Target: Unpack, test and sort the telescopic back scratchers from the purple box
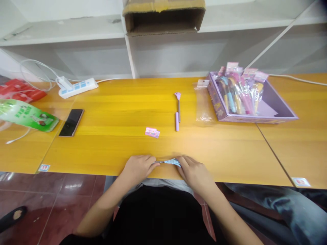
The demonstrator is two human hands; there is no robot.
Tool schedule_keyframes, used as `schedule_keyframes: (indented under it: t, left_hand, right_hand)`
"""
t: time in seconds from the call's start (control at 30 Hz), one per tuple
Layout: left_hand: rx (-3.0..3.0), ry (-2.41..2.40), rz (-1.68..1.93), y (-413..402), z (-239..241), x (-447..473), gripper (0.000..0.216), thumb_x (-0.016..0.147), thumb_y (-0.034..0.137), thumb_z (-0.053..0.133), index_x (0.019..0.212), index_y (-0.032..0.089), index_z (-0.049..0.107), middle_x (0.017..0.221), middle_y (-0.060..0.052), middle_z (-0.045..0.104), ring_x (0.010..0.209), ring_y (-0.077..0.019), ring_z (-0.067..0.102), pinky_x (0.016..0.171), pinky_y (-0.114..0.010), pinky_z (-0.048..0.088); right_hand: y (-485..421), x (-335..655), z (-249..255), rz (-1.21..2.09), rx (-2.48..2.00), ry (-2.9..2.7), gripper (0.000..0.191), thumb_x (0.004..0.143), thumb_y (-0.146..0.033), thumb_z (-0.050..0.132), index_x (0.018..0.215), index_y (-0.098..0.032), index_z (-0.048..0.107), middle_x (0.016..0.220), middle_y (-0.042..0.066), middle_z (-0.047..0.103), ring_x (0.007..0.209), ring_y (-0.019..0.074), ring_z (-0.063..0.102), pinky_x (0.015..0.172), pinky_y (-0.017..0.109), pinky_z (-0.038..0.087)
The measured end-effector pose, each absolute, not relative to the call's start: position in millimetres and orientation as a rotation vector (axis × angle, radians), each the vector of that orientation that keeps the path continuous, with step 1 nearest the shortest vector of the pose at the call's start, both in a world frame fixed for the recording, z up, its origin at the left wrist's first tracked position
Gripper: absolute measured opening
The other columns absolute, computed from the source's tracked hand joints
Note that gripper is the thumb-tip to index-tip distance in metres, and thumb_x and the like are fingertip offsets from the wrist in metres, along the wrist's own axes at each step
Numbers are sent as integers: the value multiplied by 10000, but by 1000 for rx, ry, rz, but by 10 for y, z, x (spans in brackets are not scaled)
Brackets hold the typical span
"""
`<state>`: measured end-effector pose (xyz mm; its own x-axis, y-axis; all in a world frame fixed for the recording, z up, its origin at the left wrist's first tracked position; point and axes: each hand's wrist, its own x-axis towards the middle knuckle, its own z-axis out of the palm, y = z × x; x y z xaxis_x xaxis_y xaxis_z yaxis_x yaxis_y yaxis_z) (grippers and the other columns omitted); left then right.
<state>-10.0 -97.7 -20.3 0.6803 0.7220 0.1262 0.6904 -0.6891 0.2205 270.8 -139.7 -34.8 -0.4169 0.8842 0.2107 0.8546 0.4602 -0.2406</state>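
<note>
At the near edge of the yellow table (114, 112), my left hand (138, 168) and my right hand (195, 172) both grip a small light-blue back scratcher (170, 162). The left holds its metal shaft end, the right its claw-shaped head. Farther out lies a purple back scratcher (177, 110) and a small pink label card (152, 132). An empty clear plastic sleeve (203, 103) lies next to a purple tray (265, 117) filled with several packaged scratchers (238, 88).
A black phone (72, 122) and a white power strip (76, 87) lie at the left, with a green packet (27, 115) and red packets (17, 90). A cardboard box (163, 15) sits on the white shelf behind. Someone's leg (276, 207) is at lower right.
</note>
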Motion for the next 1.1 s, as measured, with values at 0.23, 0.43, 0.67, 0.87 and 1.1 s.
schedule_keyframes:
  t: [0.23,0.43,0.67,0.87,1.1]
  left_hand:
    - [2770,1136,173,-963,-132,-234,412,1188,440,397,923,213,616,762,5,702,663,-175,666,582,-321,336]
    - [2718,1277,42,-936,24,-857,452,1190,467,369,915,217,626,747,11,701,662,-176,672,607,-314,338]
    - [2568,1291,25,-966,10,-1624,476,1175,526,395,941,220,674,832,4,745,766,-199,728,708,-310,416]
    - [2380,1343,-34,-873,81,-1629,468,1139,571,455,951,236,721,859,-6,755,796,-213,710,723,-304,425]
    - [2277,1228,2,-739,180,-1609,420,1099,565,494,974,268,762,859,-9,755,767,-200,674,732,-281,456]
  right_hand:
    - [-1433,2938,-333,42,-1516,-2449,171,1128,-231,465,1142,-203,633,973,72,760,858,232,726,688,307,442]
    - [-1542,3797,-401,-81,-1817,-2251,251,1119,-274,458,1238,-212,669,1121,101,810,883,244,780,678,323,478]
    - [-1873,5057,-605,22,-2489,-1743,298,1053,-362,512,1257,-272,710,1270,180,794,1003,312,780,765,400,516]
    - [-1804,5045,-667,97,-2544,-1564,383,1073,-463,388,1205,-297,706,1319,140,779,1099,336,758,850,427,529]
    - [-1768,4960,-688,64,-2570,-1505,421,1074,-502,364,1127,-263,707,1174,161,789,1020,352,746,774,417,503]
